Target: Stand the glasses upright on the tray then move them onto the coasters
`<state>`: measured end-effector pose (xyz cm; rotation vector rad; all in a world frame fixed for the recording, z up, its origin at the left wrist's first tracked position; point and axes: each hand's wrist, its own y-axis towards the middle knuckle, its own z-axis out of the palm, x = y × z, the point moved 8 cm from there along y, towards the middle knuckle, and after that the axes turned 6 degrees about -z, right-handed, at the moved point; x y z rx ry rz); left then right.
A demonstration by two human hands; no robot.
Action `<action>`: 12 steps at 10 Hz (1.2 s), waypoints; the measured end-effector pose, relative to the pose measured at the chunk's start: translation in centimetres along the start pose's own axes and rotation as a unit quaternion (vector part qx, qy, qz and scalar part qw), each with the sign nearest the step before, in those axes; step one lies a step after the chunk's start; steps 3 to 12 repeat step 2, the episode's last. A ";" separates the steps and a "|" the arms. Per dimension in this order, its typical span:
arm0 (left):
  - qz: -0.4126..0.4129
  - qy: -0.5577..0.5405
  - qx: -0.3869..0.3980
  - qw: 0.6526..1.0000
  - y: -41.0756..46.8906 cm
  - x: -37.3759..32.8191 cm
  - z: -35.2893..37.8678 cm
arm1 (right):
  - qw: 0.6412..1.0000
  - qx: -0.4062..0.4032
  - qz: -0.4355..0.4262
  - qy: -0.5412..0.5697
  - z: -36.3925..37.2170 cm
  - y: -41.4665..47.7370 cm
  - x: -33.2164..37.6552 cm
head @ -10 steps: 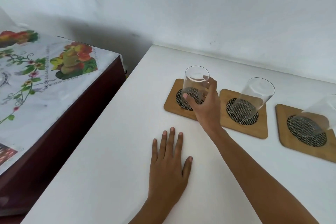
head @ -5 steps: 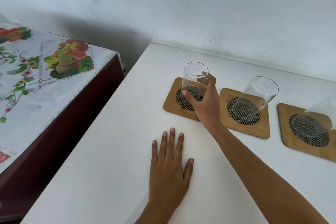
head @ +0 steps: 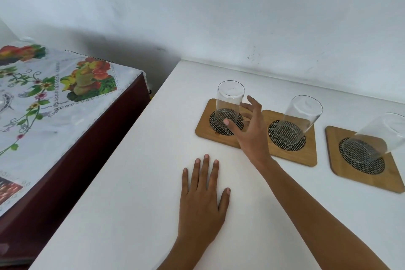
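Your right hand (head: pixel 252 136) is spread open just beside the left glass (head: pixel 229 103) standing on its coaster (head: pixel 203 131), while your left hand (head: pixel 202 206) lies flat, fingers spread, on the table (head: pixel 131 204).

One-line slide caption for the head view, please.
Right hand open beside the leftmost clear drinking glass on its square wooden coaster; left hand flat on the white table.

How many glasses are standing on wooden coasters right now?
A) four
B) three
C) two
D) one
B: three glasses each stand on a coaster: the left glass by the opened right hand, the middle glass, and the right glass at the picture's edge.
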<state>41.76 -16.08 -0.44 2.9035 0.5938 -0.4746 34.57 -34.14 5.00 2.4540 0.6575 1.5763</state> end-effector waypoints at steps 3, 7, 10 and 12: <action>0.007 0.003 -0.004 1.000 -0.3 -0.1 -0.3 | 0.997 -0.067 -0.032 0.021 -5.1 -2.7 1.1; 0.007 0.003 -0.004 1.000 -0.3 -0.1 -0.3 | 0.997 -0.067 -0.032 0.021 -5.1 -2.7 1.1; 0.007 0.003 -0.004 1.000 -0.3 -0.1 -0.3 | 0.997 -0.067 -0.032 0.021 -5.1 -2.7 1.1; 0.007 0.003 -0.004 1.000 -0.3 -0.1 -0.3 | 0.997 -0.067 -0.032 0.021 -5.1 -2.7 1.1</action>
